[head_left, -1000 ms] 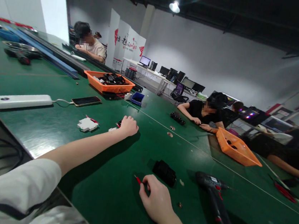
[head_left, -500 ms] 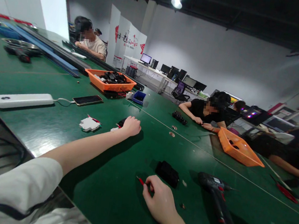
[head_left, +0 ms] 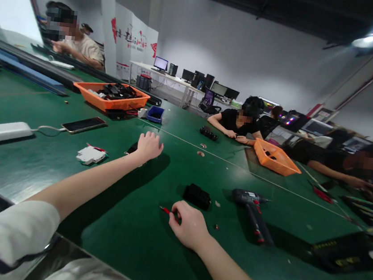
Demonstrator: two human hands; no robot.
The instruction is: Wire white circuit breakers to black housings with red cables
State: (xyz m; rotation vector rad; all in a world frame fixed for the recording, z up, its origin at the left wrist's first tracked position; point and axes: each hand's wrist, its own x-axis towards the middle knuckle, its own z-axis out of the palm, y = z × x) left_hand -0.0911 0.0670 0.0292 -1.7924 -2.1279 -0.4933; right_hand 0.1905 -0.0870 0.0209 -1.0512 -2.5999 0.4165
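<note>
My right hand (head_left: 190,225) is closed near the front of the green table, pinching a short red wire (head_left: 166,210). The wire's metal-tipped end points left; its other end is hidden in my fingers. Just beyond this hand lies a black block-shaped part (head_left: 197,196). My left hand (head_left: 150,146) reaches forward, palm down, with fingers apart. It hovers above the table, and nothing shows in it. A black item (head_left: 133,148) is partly hidden behind its wrist. Left of that forearm sits a white circuit breaker (head_left: 91,154) with a red wire on top.
A cordless drill (head_left: 254,215) lies to the right, near a black box (head_left: 350,253). Orange baskets (head_left: 110,102) and a small blue bin (head_left: 155,114) stand farther back. A phone (head_left: 84,125) is cabled to a white power strip (head_left: 1,133). Co-workers (head_left: 237,121) sit across the table.
The view has swung right, bringing the black box into sight. My left hand has spread its fingers and moved away from the black and white items beside it. My right hand keeps the red wire.
</note>
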